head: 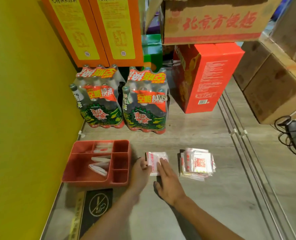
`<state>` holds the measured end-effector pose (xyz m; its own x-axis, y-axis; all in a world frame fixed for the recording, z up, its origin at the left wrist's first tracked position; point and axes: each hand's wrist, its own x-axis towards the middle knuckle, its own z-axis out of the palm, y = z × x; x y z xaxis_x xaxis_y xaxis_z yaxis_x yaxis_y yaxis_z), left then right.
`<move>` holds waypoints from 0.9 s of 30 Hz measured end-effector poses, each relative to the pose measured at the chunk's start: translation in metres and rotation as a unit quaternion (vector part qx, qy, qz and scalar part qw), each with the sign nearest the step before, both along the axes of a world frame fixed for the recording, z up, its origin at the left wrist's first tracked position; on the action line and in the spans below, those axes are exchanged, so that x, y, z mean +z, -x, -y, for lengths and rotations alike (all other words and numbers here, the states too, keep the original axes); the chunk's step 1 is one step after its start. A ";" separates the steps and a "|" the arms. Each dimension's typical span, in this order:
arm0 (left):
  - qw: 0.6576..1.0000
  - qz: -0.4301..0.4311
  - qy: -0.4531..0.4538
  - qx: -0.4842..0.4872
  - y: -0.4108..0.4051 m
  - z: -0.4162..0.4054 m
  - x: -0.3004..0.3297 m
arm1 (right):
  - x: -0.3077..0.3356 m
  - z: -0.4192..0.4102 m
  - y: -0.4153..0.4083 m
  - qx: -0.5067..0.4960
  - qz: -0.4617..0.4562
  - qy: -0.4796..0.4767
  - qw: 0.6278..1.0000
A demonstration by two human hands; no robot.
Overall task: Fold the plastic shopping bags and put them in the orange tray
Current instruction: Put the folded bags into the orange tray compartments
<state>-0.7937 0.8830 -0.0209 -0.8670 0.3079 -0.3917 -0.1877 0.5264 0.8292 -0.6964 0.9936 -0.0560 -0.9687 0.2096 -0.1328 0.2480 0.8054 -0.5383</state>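
Two hands work one folded bag (156, 162) beside the orange tray (78, 170): left hand (141, 168) pinches its edge, right hand (168, 181) presses flat-fingered. Carton (213, 21) reads 北京方便面; bottle packs (121, 99) read 空瓶换酒.

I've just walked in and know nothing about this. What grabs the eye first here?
Two hands meet over a half-folded plastic bag on the floor: the left hand grips its edge, the right hand presses it flat. Left of them sits the orange tray holding folded bags; to the right lies an unfolded stack.
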 end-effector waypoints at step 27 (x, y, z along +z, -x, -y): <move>0.990 -0.128 -0.057 0.024 0.027 0.140 0.101 | 0.012 0.031 0.042 -0.116 0.049 -0.094 0.988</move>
<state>-0.8207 0.7433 0.0796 -0.9481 0.2936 -0.1218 0.0140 0.4214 0.9067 -0.7388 0.9624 -0.0441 -0.8759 0.4545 -0.1622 0.4817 0.8037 -0.3492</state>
